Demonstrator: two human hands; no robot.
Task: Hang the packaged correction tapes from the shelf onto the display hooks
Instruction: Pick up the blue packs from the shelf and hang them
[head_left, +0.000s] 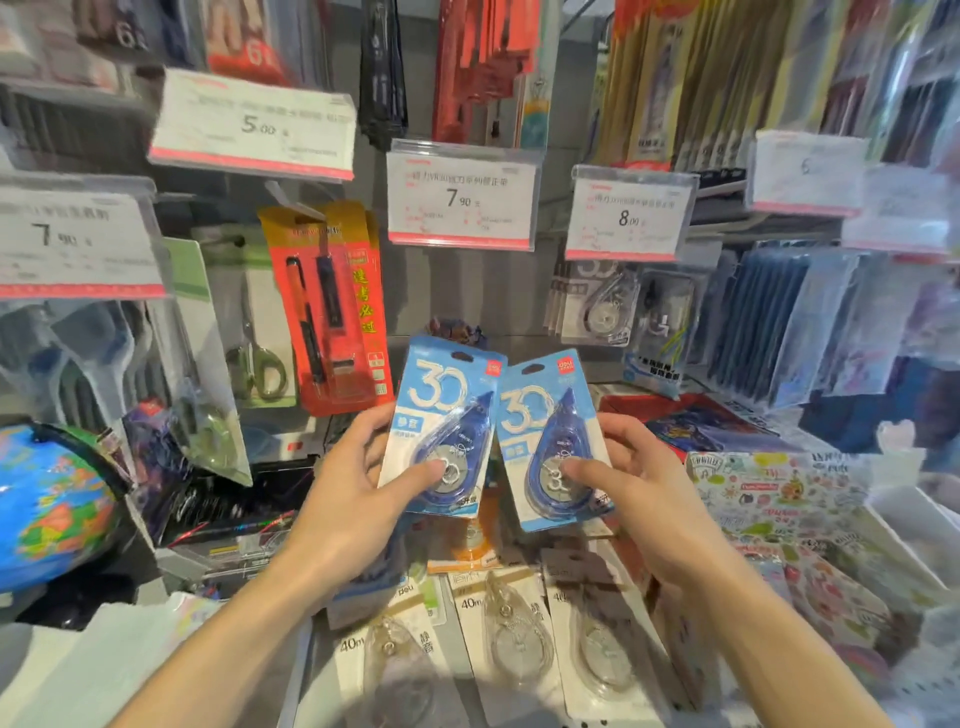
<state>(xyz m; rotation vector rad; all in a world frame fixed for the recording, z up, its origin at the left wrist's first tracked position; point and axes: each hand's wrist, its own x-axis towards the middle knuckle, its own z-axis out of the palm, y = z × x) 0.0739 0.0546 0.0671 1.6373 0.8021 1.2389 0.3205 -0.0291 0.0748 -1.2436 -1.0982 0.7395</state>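
Head view of a stationery display. Two hands are raised side by side in front of it, each holding one blue correction-tape pack.

The left hand (358, 483) grips the left pack (441, 423): thumb pressed on the clear blister at the front, fingers curled behind the card. The right hand (641, 483) holds the right pack (553, 441) the same way, thumb on the blister, fingers wrapped round the card's right edge. The two packs are just beside each other; their inner edges look to touch or overlap slightly, can't tell which.

Orientation: both packs are held upright w/ printed fronts toward the camera. Long axis runs bottom to top. The left pack leans a little to the right at its top, the right pack a little to the left. Each hang slot sits at the top end, dark and oval. Inside each blister the teardrop tape body points its narrow tip up and to the right.

Above them is a 7.90 price tag (462, 195), w/ an 8.00 price tag (631, 213) to its right. No bare hook tip is clearly visible; it is likely hidden behind the tags.

Risks, as judgement: w/ both hands full, neither is free to steady a hook, so a slot may miss the tip and the card could bend or tear. A thumb on smooth plastic is a weak hold; a pack could slip onto the shelf (311, 649) below, among the 40m tape packs (511, 639) lying there. Similar tapes hang under the 8.00 tag, so a pack might end up on the wrong hook.
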